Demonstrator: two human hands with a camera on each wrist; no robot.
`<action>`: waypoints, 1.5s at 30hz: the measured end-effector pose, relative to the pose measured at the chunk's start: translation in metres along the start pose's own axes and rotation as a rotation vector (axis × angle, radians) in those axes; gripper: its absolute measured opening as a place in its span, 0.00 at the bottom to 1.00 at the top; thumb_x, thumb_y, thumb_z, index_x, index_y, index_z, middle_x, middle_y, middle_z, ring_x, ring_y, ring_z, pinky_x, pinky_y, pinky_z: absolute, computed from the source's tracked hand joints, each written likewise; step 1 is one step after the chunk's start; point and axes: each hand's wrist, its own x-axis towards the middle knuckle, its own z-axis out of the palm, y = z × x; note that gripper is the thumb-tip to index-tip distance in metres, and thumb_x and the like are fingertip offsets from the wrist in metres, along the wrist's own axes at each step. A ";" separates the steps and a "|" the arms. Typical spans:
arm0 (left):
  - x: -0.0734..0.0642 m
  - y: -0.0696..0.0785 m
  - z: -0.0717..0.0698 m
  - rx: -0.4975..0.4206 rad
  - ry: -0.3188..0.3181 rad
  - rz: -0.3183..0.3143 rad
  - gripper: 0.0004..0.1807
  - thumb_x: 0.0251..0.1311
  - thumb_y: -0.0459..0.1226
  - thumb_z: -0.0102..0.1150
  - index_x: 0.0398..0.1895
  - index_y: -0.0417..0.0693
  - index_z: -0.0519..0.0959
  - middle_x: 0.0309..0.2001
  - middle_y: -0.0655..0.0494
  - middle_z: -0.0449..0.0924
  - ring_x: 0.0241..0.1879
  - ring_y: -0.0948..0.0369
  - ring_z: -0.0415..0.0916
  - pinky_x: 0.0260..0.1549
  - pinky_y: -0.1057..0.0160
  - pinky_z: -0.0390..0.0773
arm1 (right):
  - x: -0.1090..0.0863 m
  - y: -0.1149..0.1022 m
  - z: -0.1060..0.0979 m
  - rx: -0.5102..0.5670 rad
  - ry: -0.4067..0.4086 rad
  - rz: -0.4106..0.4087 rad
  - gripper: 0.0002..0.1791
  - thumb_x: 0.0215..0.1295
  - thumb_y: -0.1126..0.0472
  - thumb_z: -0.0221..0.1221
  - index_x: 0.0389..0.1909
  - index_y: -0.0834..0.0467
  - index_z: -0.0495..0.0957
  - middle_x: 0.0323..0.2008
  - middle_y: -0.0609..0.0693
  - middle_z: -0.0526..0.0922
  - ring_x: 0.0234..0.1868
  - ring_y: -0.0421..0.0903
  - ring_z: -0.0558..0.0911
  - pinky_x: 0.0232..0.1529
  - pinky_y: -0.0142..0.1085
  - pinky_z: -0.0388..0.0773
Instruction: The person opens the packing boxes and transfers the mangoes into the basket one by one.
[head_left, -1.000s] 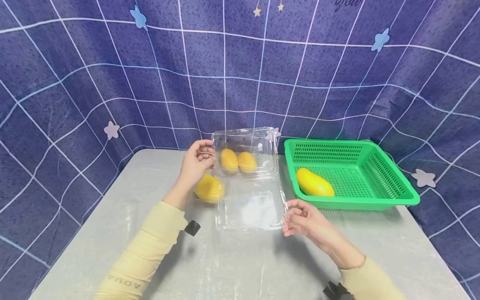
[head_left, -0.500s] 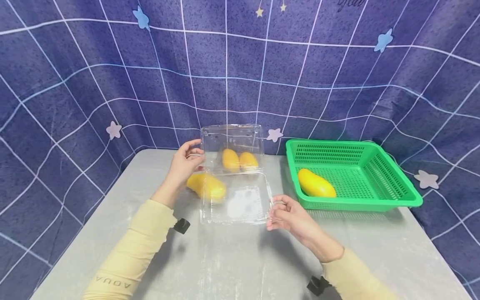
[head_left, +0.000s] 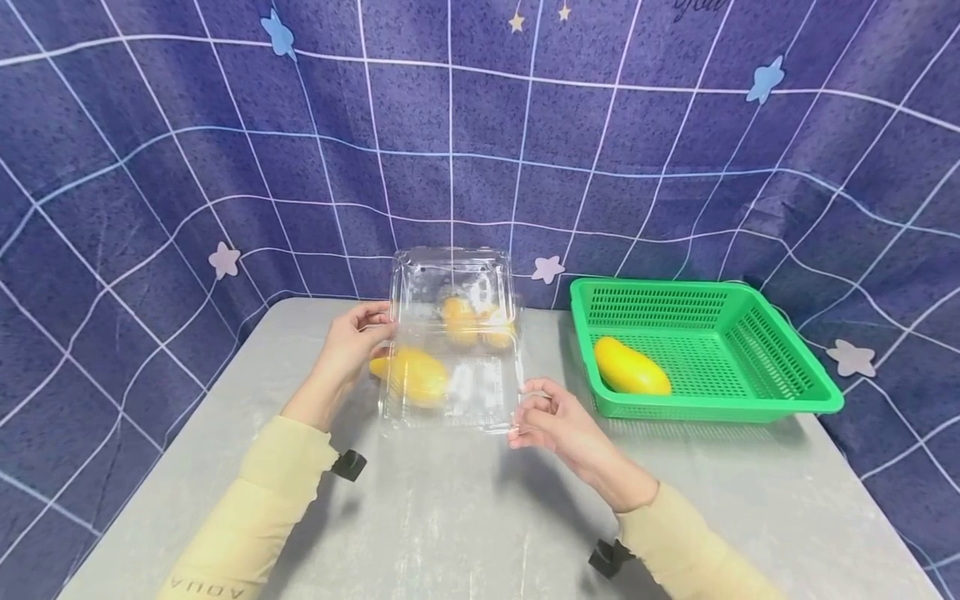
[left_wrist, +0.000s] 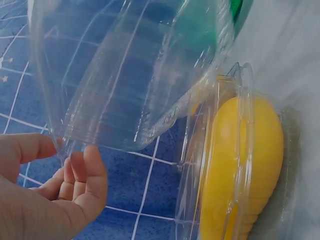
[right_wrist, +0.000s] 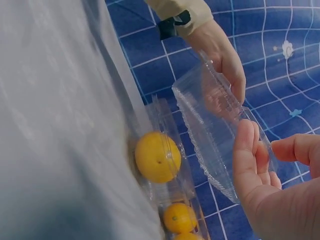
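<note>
Both hands hold a clear plastic clamshell box (head_left: 480,375), its two halves spread apart, one toward the curtain and one toward me. My left hand (head_left: 341,354) pinches its left edge between thumb and fingers; the left wrist view shows the tilted clear plastic (left_wrist: 120,75) from close up. At the near right corner, my right hand (head_left: 562,433) grips the rim. Through the plastic I see a large yellow papaya-shaped fruit (head_left: 416,377) and two small orange-yellow fruits (head_left: 459,321), blurred by reflections. The right wrist view shows the large fruit's rounded end (right_wrist: 158,157).
To the right stands a green slotted basket (head_left: 697,408) with another elongated yellow fruit (head_left: 632,367) at its left side. The grey table (head_left: 450,517) ends at a blue gridded curtain (head_left: 480,183). Black wrist straps (head_left: 348,465) sit at both cuffs.
Both hands have carried the clear box leftward, passing over the fruits, which have stayed where they lay. The large yellow fruit now shows mostly through the plastic. The basket has not moved.
</note>
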 end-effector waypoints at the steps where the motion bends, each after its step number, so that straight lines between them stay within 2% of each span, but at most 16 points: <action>1: -0.001 0.000 -0.001 0.011 0.002 -0.002 0.27 0.59 0.28 0.55 0.64 0.34 0.64 0.39 0.57 0.70 0.33 0.68 0.75 0.35 0.67 0.83 | 0.001 0.000 0.001 -0.003 0.003 0.001 0.21 0.60 0.73 0.50 0.54 0.64 0.59 0.32 0.52 0.76 0.31 0.47 0.82 0.43 0.45 0.82; 5: -0.004 0.000 -0.003 0.045 0.016 -0.003 0.27 0.60 0.30 0.57 0.63 0.37 0.65 0.37 0.59 0.72 0.31 0.68 0.75 0.33 0.67 0.83 | 0.004 -0.001 0.004 -0.019 0.005 -0.001 0.24 0.61 0.73 0.50 0.57 0.67 0.56 0.33 0.53 0.76 0.31 0.48 0.83 0.44 0.46 0.82; 10: -0.007 0.002 -0.005 0.057 -0.006 -0.008 0.29 0.59 0.32 0.58 0.64 0.40 0.63 0.36 0.60 0.74 0.31 0.67 0.75 0.30 0.67 0.82 | 0.007 -0.002 0.006 -0.024 0.002 -0.012 0.23 0.61 0.73 0.51 0.57 0.67 0.57 0.32 0.53 0.76 0.31 0.48 0.83 0.43 0.47 0.82; 16: -0.009 0.006 -0.009 0.108 -0.031 -0.001 0.33 0.57 0.32 0.62 0.66 0.43 0.61 0.39 0.59 0.72 0.32 0.68 0.77 0.33 0.64 0.83 | 0.009 -0.004 0.006 -0.032 0.002 -0.003 0.25 0.62 0.73 0.51 0.59 0.68 0.56 0.34 0.55 0.77 0.32 0.48 0.83 0.44 0.47 0.82; 25: -0.011 0.009 -0.021 0.142 -0.022 -0.014 0.34 0.56 0.32 0.63 0.66 0.42 0.62 0.38 0.59 0.75 0.31 0.67 0.77 0.28 0.67 0.83 | 0.015 -0.004 0.008 -0.033 -0.020 -0.019 0.24 0.64 0.70 0.51 0.59 0.67 0.58 0.35 0.55 0.78 0.34 0.49 0.83 0.44 0.46 0.82; 31: -0.009 0.010 -0.034 0.083 -0.014 -0.047 0.35 0.55 0.30 0.63 0.66 0.40 0.60 0.33 0.64 0.78 0.29 0.68 0.78 0.26 0.70 0.82 | 0.022 -0.003 0.012 -0.030 -0.006 -0.020 0.20 0.68 0.64 0.50 0.58 0.64 0.62 0.36 0.54 0.78 0.34 0.48 0.82 0.45 0.47 0.82; 39: -0.007 0.010 -0.058 -0.036 0.004 -0.078 0.34 0.55 0.28 0.62 0.64 0.41 0.59 0.31 0.64 0.79 0.27 0.69 0.78 0.25 0.71 0.81 | 0.043 0.007 0.016 0.008 -0.013 0.063 0.23 0.68 0.63 0.50 0.60 0.68 0.59 0.36 0.55 0.77 0.35 0.47 0.81 0.51 0.50 0.78; 45: -0.010 0.011 -0.077 -0.090 0.014 -0.086 0.32 0.55 0.27 0.62 0.61 0.44 0.61 0.30 0.65 0.79 0.29 0.68 0.80 0.25 0.72 0.81 | 0.061 0.022 0.020 -0.006 0.056 0.120 0.24 0.66 0.64 0.51 0.61 0.66 0.59 0.42 0.57 0.75 0.40 0.51 0.80 0.54 0.52 0.76</action>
